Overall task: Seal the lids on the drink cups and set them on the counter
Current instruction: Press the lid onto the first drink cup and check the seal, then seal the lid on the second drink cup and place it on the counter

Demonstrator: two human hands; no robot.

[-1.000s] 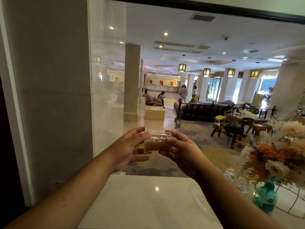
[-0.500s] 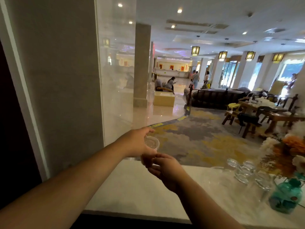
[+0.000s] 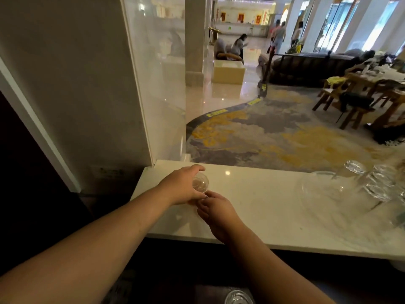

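A small clear plastic cup (image 3: 200,182) with brown drink and a clear lid stands at the left end of the white stone counter (image 3: 252,205). My left hand (image 3: 182,187) wraps around its left side, thumb over the far rim. My right hand (image 3: 215,209) touches the cup's near right side with its fingertips. Whether the cup's base rests on the counter is hidden by my hands.
Several upturned clear glasses (image 3: 372,183) and a clear dome cover (image 3: 324,194) crowd the counter's right end. A glass panel and grey wall (image 3: 87,95) stand at the left. Beyond the counter lies a lobby with carpet, tables and people. Another glass (image 3: 237,297) sits below the counter's near edge.
Both hands have lowered the cup from mid-air, out in front, down to the counter's left end. My view has tilted down with them.
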